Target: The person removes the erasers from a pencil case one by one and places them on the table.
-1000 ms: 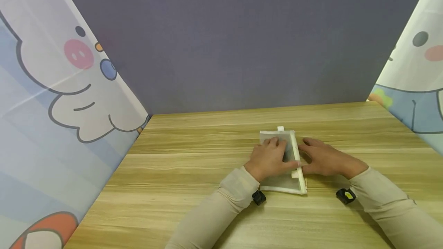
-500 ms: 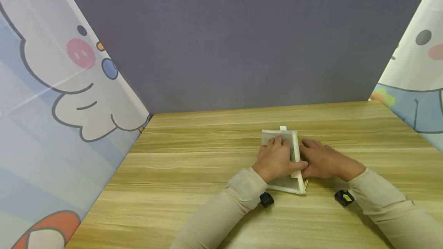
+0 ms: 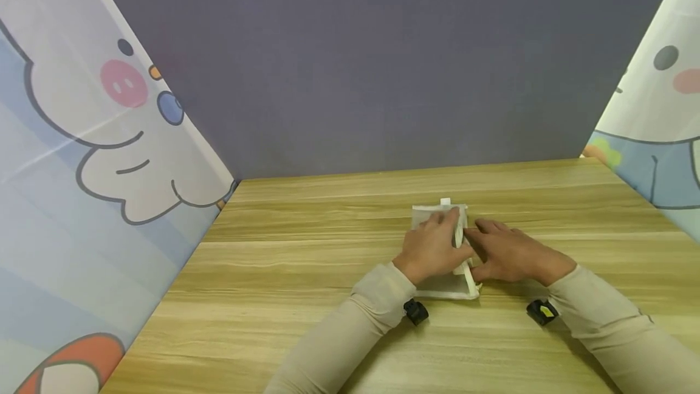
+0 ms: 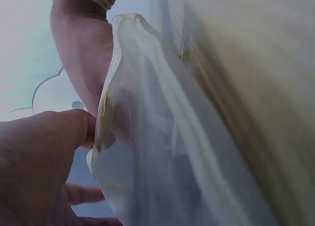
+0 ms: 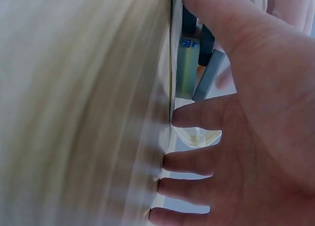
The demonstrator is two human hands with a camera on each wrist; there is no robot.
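One left hand (image 3: 434, 250): spreading, pinching nothing
Right hand (image 3: 511, 254): likewise
Pouch (image 3: 444, 286): looking light, limp
Zip edge (image 4: 104, 110): inviting hold beside left thumb

Head view evenly lit – wrist views hazier
Faint shadows under sleeves (image 3: 339, 330); left wrist view washed out upper left – surface (image 5: 74, 113) blurred in right.

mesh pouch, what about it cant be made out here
Head view: the mesh pouch, its middle covered by the left hand.
Left wrist view: part of the pouch, cut off by the bottom edge.
Right wrist view: small items inside, partly behind the right hand, unidentifiable.
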